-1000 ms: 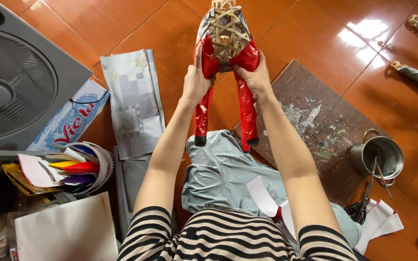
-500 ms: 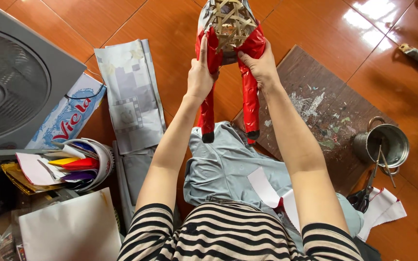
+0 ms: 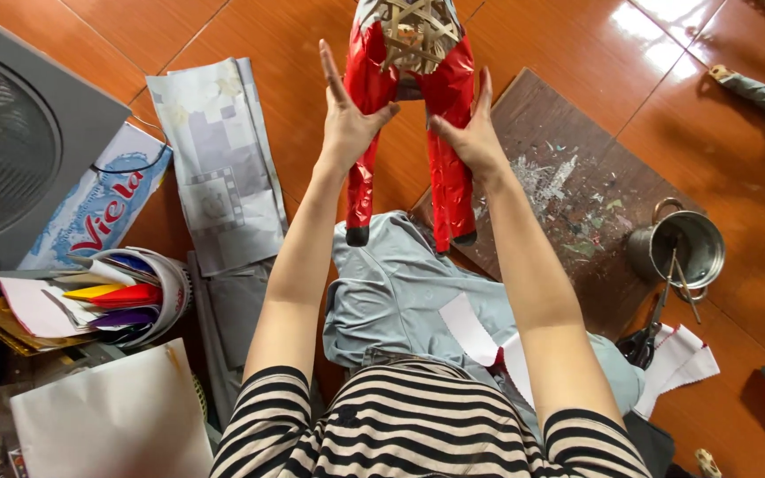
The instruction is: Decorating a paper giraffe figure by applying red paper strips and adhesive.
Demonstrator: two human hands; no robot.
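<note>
I hold up a figure (image 3: 411, 97) wrapped in shiny red foil, with a woven bamboo frame showing at its top and two long red legs hanging down. My left hand (image 3: 347, 119) presses flat on the left leg, fingers stretched upward. My right hand (image 3: 471, 133) grips the right leg from the side. The figure hangs above the orange tiled floor and my grey-clad lap (image 3: 400, 292).
A grey fan (image 3: 19, 150) stands at the left. Folded newspaper (image 3: 219, 168) lies on the floor beside a tub of coloured paper (image 3: 121, 296). A paint-stained board (image 3: 577, 195), a metal pot (image 3: 683, 248), scissors (image 3: 644, 341) and white paper scraps (image 3: 683, 363) lie to the right.
My view has tilted down, so the figure sits nearer the frame's top. My left fingers have opened and straightened along the leg. Both hands stay on the figure.
</note>
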